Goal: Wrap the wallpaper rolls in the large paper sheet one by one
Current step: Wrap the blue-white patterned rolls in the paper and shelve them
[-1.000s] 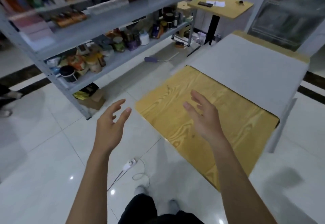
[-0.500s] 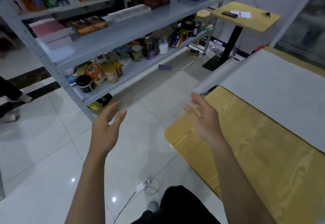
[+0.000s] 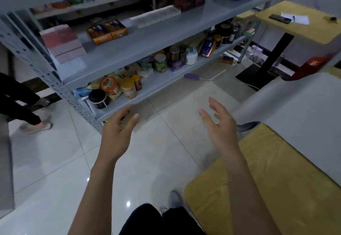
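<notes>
A large grey-white paper sheet (image 3: 302,116) lies over the far part of a yellow wood-grain table (image 3: 258,175) at the right, its left edge hanging over the table's side. My left hand (image 3: 118,133) and my right hand (image 3: 219,127) are raised over the tiled floor, palms facing each other, fingers straight and relaxed, holding nothing. Both hands are to the left of the table and in front of the shelf. A long pale roll-like pack (image 3: 155,16) lies on the middle shelf board; blur keeps me from telling what it is.
A grey metal shelf rack (image 3: 129,50) with jars, boxes and tins fills the upper left. A small yellow stand table (image 3: 299,28) on a black post is at the upper right. Another person's legs (image 3: 22,103) are at the far left. My own feet (image 3: 173,199) stand beside the table.
My view has turned left, away from the table and towards the shelf rack. Both hands stay open and now hang over the floor instead of the table top.
</notes>
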{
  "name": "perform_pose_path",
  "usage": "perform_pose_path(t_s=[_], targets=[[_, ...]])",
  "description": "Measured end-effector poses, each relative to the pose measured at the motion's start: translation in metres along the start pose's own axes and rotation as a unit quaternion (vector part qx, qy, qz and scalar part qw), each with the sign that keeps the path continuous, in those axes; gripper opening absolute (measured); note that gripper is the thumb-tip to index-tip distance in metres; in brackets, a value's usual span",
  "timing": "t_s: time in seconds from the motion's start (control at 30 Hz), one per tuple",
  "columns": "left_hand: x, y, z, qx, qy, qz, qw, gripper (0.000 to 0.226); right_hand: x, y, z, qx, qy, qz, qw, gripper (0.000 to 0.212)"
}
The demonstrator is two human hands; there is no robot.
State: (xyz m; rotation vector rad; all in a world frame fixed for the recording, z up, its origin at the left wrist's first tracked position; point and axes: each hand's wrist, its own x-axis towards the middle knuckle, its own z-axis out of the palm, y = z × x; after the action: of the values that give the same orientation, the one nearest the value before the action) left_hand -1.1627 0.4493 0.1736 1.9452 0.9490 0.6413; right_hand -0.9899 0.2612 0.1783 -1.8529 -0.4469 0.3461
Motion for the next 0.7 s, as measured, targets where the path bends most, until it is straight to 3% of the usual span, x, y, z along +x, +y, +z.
perform_pose_path(t_s=[0.23,0.4,0.7], targets=[[0.041,0.013,0.018,0.014,-0.012,0.000,1.000,0.039,0.048,-0.003,0.003,0.012,-0.001,0.006,1.000,0.052],[0.065,0.018,0.024,0.090,-0.015,0.047,0.995,0.042,0.068,0.001,0.010,-0.052,-0.030,-0.018,0.998,0.057],[0.138,0.004,0.047,0.106,-0.097,0.081,0.986,0.042,0.102,0.017,0.037,-0.071,-0.008,0.018,0.997,0.059]])
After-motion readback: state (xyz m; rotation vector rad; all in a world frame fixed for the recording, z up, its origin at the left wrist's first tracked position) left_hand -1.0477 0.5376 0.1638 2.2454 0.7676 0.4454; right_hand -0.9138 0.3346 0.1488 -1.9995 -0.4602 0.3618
